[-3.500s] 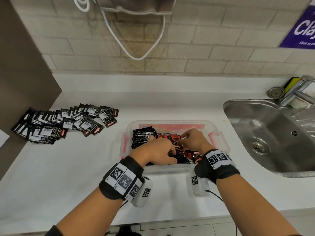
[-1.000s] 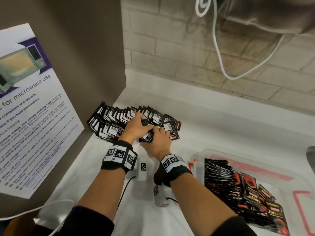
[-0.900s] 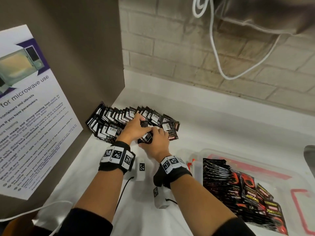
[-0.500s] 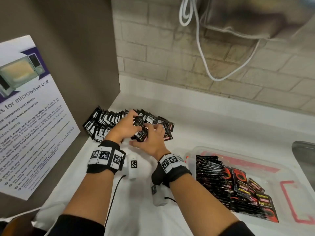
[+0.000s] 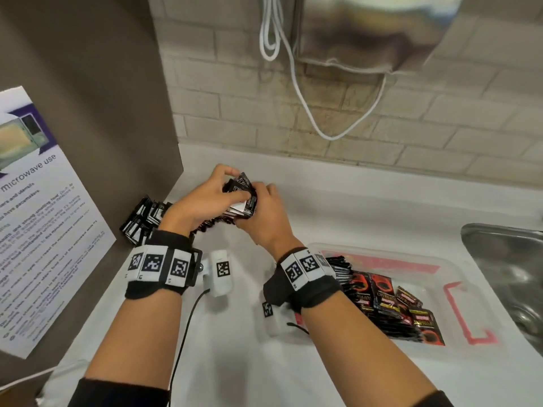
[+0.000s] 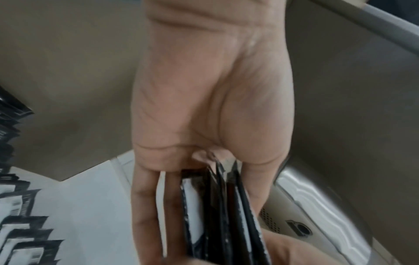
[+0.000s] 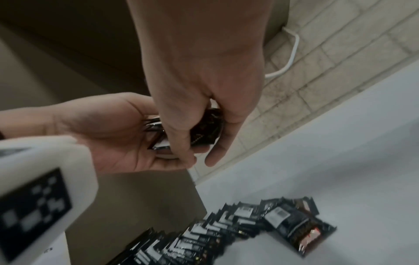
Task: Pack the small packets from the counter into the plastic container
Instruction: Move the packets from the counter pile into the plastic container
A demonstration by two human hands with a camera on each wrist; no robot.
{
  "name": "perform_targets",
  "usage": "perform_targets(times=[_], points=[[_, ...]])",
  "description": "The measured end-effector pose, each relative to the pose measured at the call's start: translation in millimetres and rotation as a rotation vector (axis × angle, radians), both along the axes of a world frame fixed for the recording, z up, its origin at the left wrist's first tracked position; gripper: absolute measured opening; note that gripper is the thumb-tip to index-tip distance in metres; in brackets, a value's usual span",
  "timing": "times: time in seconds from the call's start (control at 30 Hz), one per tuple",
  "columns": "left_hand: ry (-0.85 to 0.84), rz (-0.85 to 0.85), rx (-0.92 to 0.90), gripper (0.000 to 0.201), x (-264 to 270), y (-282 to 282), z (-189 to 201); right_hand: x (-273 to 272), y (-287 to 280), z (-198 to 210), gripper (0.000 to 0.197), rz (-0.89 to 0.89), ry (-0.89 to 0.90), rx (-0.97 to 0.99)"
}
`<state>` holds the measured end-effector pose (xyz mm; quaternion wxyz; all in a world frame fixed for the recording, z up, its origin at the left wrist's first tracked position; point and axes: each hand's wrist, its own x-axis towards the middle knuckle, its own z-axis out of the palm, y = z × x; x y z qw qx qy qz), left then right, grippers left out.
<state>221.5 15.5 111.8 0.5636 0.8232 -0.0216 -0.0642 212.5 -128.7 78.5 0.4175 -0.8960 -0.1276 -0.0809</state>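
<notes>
— Both hands are raised above the white counter (image 5: 235, 362), and a bundle of small black foil packets (image 5: 242, 198) is clamped between them. The left hand (image 5: 202, 201) is curled round the bundle's near side, with fingers on one face and thumb on the other, as is seen in the left wrist view (image 6: 204, 215). The right hand (image 5: 266, 218) is closed on the bundle from the right, thumb and fingers wrapped over its end (image 7: 204, 125).

— Where is the bundle to be taken?

— The clear rectangular plastic container with red clips (image 5: 458, 292) is set on the counter to the right of the hands and nearer the body, just beside the right forearm. A row of packets is already stood on edge in its left half (image 5: 382, 301); the right half is seen bare.

— So which hand is better placed?

— The right hand is judged the nearer one, since the container lies on its side. The container's long axis is laid left to right across the counter, so the bundle would probably need to be carried rightward and downward and set beside the packed row.

— And what is left?

— A fanned heap of loose black packets (image 5: 144, 218) is left on the counter below and left of the hands, against the brown side panel (image 5: 88, 113). Much of the task is therefore judged undone.
</notes>
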Motion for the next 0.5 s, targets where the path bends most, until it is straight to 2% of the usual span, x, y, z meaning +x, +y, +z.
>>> perform_targets(times=[0.17,0.27,0.37,0.5], points=[[0.037,-0.199,-0.023,0.027,-9,-20,13,-9,-31,18,0.058,0.031,-0.05,-0.12],[0.06,-0.29,-0.028,0.047,-14,-33,20,-15,-50,24,0.054,0.042,-0.065,-0.169],[0.102,-0.394,-0.085,0.071,-20,-47,24,-24,-69,32,0.061,0.1,-0.011,-0.222],[0.089,-0.439,-0.122,0.06,-24,-69,26,-36,-97,42,0.072,0.141,0.11,-0.184]])
